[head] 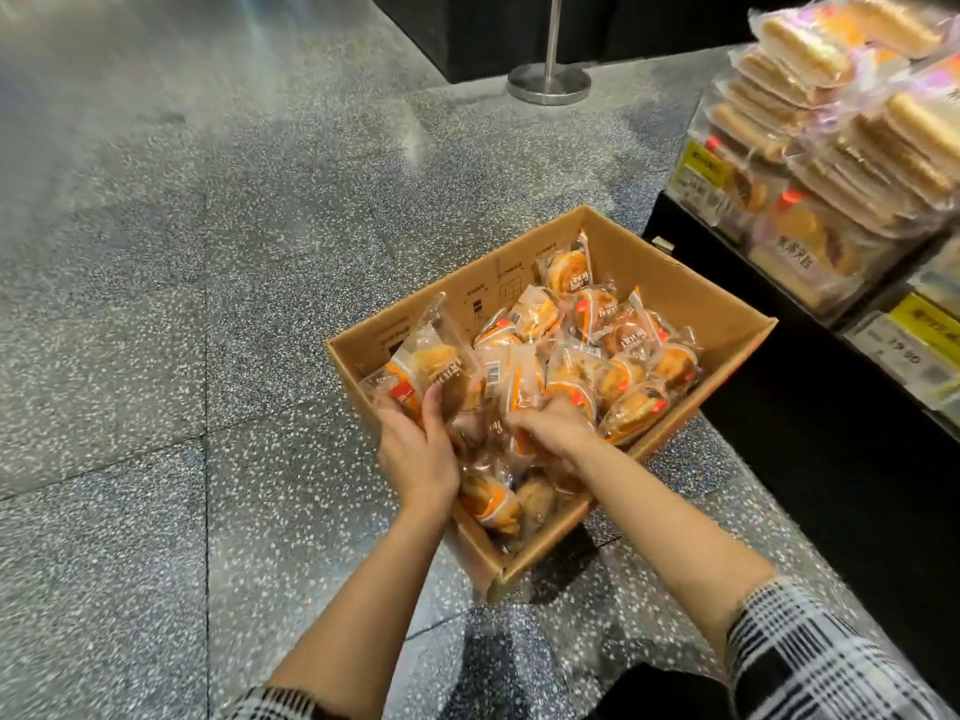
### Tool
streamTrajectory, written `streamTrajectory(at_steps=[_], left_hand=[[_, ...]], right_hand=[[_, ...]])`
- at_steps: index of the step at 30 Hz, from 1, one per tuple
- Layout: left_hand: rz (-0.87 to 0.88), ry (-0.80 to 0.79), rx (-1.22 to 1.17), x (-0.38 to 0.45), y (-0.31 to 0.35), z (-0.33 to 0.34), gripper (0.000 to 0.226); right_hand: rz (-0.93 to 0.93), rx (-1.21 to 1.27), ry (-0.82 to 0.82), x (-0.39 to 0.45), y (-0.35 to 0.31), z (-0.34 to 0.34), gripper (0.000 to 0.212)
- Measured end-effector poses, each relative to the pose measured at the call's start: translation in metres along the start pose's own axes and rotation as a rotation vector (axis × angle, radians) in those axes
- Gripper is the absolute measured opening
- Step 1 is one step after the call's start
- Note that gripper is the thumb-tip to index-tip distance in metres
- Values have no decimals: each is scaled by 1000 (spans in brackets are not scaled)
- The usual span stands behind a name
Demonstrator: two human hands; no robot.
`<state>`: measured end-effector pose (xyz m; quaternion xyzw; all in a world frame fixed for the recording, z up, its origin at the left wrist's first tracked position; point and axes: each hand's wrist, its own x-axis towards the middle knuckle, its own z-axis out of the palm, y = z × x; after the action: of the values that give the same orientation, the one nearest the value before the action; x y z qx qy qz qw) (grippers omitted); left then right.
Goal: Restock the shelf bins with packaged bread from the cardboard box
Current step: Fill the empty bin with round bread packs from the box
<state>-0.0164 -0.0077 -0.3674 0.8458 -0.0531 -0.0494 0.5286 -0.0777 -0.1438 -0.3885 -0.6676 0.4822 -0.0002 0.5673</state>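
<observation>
1. One cardboard box (675, 283) on the floor.
2. Bread packets (566, 267) in it: roughly fifteen, overlapping too much to count surely.
3. Two hands (415, 449).
4. One metal stanchion base (549, 83).

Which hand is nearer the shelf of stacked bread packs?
Right. The right hand reaches into the cardboard box on the side toward the shelf; the left hand holds a packet at the box's far side.

Both hands (415, 449) among boxed bread packets (587, 356)
</observation>
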Motion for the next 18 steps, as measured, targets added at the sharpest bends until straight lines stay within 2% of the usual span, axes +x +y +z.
streamTrajectory(at_steps=[1,3,6,8,10,11,14,18], left_hand=[[-5,-9,-9,0,1,0,57],[-8,-21,-31,-3,3,-2,57],[-3,-30,-137,-9,7,-7,56],[-3,-51,-302,-16,14,-4,46],[-57,-105,-442,-28,28,4,29],[-107,-153,-506,-36,38,12,29],[-302,-393,-759,-69,78,35,53],[-337,-579,-798,-112,118,63,59]], right_hand=[[23,182,-62,-12,-1,-10,9],[68,533,-234,-33,-3,-29,12],[54,829,-350,-59,0,-60,7],[34,902,-350,-75,4,-83,25],[18,920,-336,-94,9,-105,55],[5,911,-340,-105,11,-117,61],[-51,867,-279,-133,19,-153,42],[-112,870,-143,-167,31,-197,37]])
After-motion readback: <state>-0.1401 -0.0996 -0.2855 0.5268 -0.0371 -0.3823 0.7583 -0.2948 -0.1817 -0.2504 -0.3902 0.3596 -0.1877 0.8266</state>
